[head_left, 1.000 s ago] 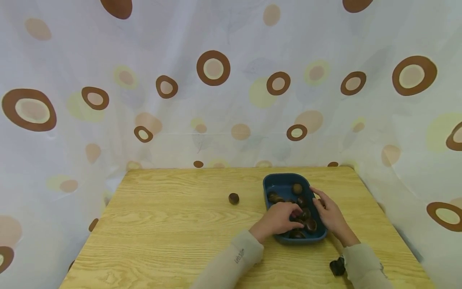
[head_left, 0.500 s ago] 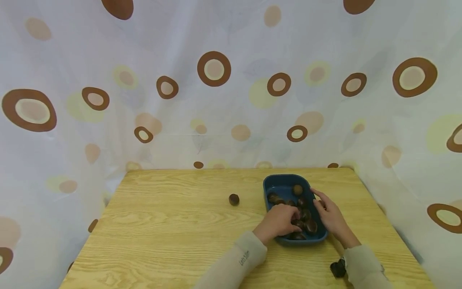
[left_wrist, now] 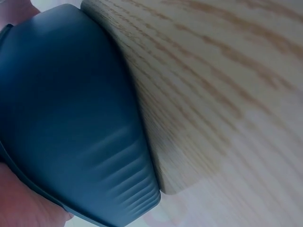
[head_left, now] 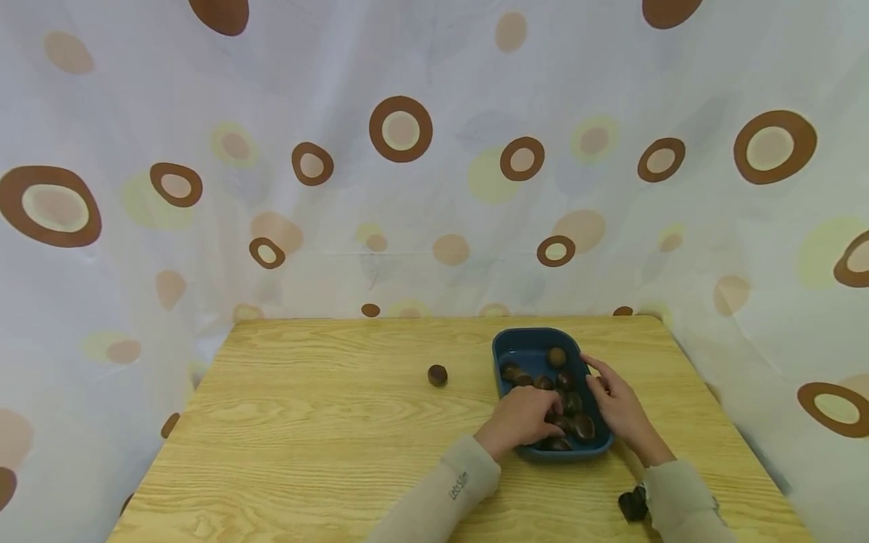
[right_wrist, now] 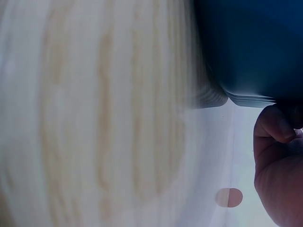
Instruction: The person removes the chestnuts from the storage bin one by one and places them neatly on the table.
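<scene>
Toward the right of the table stands a blue tray with several brown chestnuts in it. My left hand reaches over the tray's near left side, its thumb and fingers curled round a chestnut among the others; the hand hides part of the pile. At the right rim my right hand grips the tray, index finger along the edge and thumb bent close to it. The right wrist view shows that hand's curled fingers against the tray's blue wall. One lone chestnut lies left of the tray.
The wooden table reaches back to a patterned curtain, which also hangs at both sides. A small black object shows beside the right sleeve.
My left thumb and fingers, spread wider a second ago, have closed in on a chestnut inside the tray. My right hand, the tray and the lone chestnut have stayed in place.
</scene>
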The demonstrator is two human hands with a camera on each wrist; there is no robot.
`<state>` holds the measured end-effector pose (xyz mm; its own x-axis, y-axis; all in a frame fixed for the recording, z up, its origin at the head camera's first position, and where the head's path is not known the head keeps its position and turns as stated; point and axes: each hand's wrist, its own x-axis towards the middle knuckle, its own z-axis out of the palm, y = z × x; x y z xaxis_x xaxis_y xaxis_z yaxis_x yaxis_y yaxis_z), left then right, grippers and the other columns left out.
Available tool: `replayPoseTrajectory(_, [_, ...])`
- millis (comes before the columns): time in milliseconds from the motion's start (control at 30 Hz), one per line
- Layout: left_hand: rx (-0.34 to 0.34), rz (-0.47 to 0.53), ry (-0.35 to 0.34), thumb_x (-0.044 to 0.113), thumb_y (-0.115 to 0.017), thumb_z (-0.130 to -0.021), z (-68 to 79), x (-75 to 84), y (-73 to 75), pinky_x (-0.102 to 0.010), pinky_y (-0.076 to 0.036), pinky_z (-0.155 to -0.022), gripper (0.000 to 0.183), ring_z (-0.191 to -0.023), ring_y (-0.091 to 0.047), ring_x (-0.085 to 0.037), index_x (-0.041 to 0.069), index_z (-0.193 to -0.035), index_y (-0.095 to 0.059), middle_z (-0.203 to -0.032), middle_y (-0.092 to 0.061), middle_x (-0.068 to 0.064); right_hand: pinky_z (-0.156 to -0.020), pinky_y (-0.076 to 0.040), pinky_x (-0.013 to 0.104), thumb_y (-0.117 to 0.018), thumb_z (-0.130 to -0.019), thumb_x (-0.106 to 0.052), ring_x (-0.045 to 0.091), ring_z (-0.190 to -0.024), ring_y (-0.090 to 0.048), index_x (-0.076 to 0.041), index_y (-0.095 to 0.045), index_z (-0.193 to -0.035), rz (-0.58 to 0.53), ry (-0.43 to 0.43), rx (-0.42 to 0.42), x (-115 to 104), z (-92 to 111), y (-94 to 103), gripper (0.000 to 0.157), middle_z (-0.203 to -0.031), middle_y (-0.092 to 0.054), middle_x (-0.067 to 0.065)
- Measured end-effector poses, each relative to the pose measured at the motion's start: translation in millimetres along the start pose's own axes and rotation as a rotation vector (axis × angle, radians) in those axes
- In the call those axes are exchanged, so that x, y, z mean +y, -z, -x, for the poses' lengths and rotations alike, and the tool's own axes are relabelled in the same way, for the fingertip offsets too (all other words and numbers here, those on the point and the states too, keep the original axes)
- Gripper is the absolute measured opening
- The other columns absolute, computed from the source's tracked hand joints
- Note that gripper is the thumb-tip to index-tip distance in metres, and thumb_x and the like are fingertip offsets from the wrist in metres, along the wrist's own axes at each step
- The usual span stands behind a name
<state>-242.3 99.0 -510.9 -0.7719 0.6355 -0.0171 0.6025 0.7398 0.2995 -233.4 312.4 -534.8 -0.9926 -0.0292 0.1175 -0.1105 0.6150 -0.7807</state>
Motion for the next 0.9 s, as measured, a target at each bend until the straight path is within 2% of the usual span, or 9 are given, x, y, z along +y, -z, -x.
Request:
replayPoseTrajectory(233, [0.026,0.030,-0.011,0.045,-0.079,-0.091,1.7,-4.0,-3.2,-0.015,-0.052,-0.072,0.027,-0.084,-0.066,0.001,0.032,-0.114,-0.073,-0.102,-0.073,0.018,-0.064,-0.040,0.027,-0.040,-0.114,-0.028,0.012,-0.074,-0.049,-0.010,-0.040,-0.160,0.015,0.012,0.014,2,-2,-1.8,0.049,-0.092,-0.062,0.014])
replayPoseTrajectory(467, [0.044,0.050,-0.018,0.047,-0.077,-0.092,-0.1,-4.7,-4.8,-0.014,-0.051,-0.069,0.027,-0.081,-0.065,0.002,0.032,-0.114,-0.073,-0.100,-0.073,0.019,-0.059,-0.039,0.027,-0.041,-0.114,-0.026,0.011,-0.067,-0.046,-0.008,-0.040,-0.159,-0.002,0.013,0.012,2,-2,-1.1,0.048,-0.081,-0.055,0.010])
replayPoseTrajectory(633, [0.079,0.082,-0.041,0.047,-0.077,-0.092,0.3,-5.7,-4.2,-0.013,-0.051,-0.072,0.028,-0.082,-0.066,0.003,0.030,-0.114,-0.073,-0.099,-0.074,0.018,-0.059,-0.040,0.027,-0.041,-0.114,-0.026,0.011,-0.067,-0.047,-0.007,-0.041,-0.158,-0.011,0.024,0.017,2,-3,-1.5,0.048,-0.081,-0.053,0.009])
replayPoseTrajectory(733, [0.091,0.150,-0.071,0.044,-0.076,-0.093,2.0,-7.5,-3.1,-0.011,-0.051,-0.075,0.029,-0.085,-0.067,0.005,0.026,-0.116,-0.073,-0.102,-0.075,0.016,-0.060,-0.040,0.026,-0.041,-0.114,-0.026,0.011,-0.069,-0.048,-0.008,-0.041,-0.158,-0.015,0.016,0.017,4,-3,-2.1,0.047,-0.082,-0.055,0.009])
replayPoseTrajectory(900, [0.108,0.368,-0.120,0.036,-0.075,-0.096,4.5,-12.8,-1.2,-0.009,-0.051,-0.078,0.027,-0.091,-0.067,0.006,0.021,-0.118,-0.072,-0.108,-0.076,0.011,-0.061,-0.040,0.027,-0.040,-0.114,-0.025,0.012,-0.069,-0.048,-0.010,-0.040,-0.159,-0.005,0.011,0.013,6,-4,-2.4,0.047,-0.083,-0.055,0.010])
